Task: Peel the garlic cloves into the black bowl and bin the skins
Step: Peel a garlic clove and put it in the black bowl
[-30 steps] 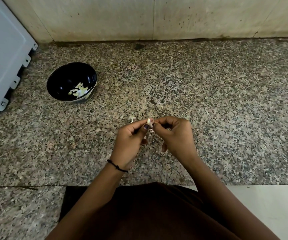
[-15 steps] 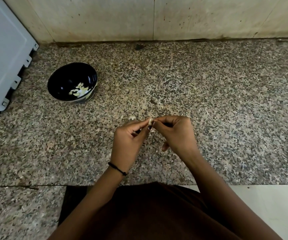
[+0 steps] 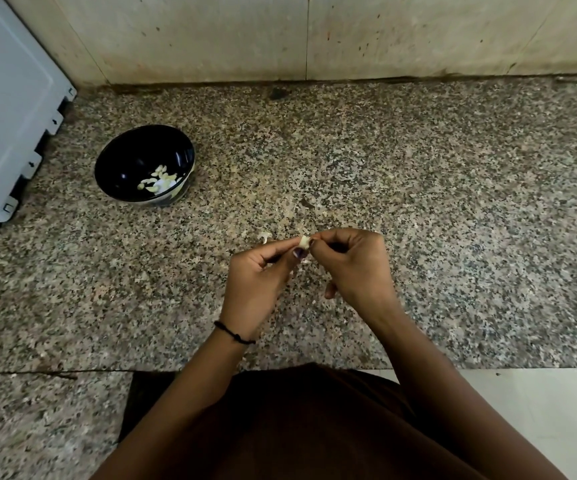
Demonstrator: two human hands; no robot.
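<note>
— What lies around the person?
— A speckled stone counter (image 3: pixel 418 202), a pale wall (image 3: pixel 280 36) behind it and a grey panel (image 3: pixel 6 109) at the far left. The black bowl (image 3: pixel 131 161) stands near that panel, well apart from the hands, with peeled cloves (image 3: pixel 160 180) inside. A scrap of skin (image 3: pixel 265 236) lies on the counter just beyond the left hand (image 3: pixel 257 282).
— And the hands?
— They meet at the fingertips above the counter. The left hand pinches a garlic clove (image 3: pixel 304 241) between thumb and forefinger. The right hand (image 3: pixel 356 268) pinches the clove's other side, its remaining fingers curled. A black cord (image 3: pixel 233 334) circles the left wrist.
</note>
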